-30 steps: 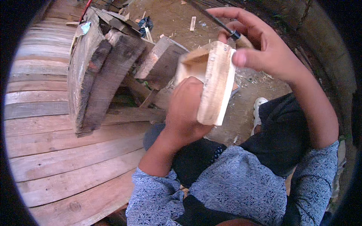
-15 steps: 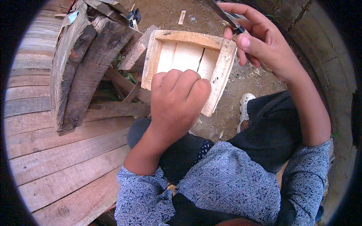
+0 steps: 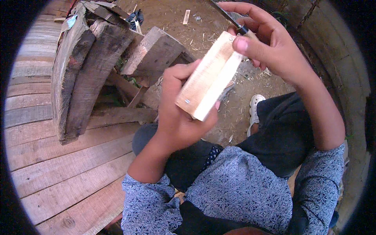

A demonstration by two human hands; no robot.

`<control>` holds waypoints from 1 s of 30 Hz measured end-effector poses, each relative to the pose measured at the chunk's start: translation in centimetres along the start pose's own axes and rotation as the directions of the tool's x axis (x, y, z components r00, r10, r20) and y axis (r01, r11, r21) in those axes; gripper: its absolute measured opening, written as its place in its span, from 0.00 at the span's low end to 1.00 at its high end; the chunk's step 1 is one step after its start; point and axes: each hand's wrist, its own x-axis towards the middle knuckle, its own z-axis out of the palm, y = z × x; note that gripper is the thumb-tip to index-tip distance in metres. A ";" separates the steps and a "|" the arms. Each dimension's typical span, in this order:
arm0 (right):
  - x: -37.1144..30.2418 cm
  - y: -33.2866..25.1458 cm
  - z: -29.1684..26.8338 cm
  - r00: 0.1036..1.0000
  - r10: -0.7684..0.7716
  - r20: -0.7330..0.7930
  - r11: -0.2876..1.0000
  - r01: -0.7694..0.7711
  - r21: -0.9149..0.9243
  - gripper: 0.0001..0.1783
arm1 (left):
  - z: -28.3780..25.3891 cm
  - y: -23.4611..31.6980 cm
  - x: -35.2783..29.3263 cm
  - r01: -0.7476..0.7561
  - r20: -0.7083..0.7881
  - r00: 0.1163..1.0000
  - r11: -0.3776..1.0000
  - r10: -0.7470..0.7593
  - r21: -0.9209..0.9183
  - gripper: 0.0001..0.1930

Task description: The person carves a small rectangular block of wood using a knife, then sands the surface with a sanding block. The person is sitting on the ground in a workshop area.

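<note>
A small pale wooden box [image 3: 208, 80] is tilted up on its side, so that a long outer wall and the edge of another face show; its inside is hidden. My left hand [image 3: 176, 111] grips its lower end, the thumb on one side and the fingers around the other. In my right hand [image 3: 270, 49] lies a knife [image 3: 242, 29] with a thin dark blade pointing up and away, its handle mostly hidden in the palm. The right thumb touches the box's upper corner.
At the left is a slatted wooden bench [image 3: 70, 168] with thick weathered boards [image 3: 90, 74] leaning beside it. A rough wood block [image 3: 154, 55] stands beyond my left hand. Wood shavings litter the dirt floor [image 3: 239, 117]. A block wall [image 3: 344, 78] rises at the right.
My left hand has turned the box from open side up onto its side, and its fingers now wrap it from below. My right hand has shifted slightly left, its thumb onto the box's corner.
</note>
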 end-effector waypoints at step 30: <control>-0.3 -1.1 0.0 0.960 0.225 0.168 0.965 -0.243 0.097 0.46 | 0.6 0.8 0.6 0.504 0.302 0.805 0.319 -0.511 -0.803 0.32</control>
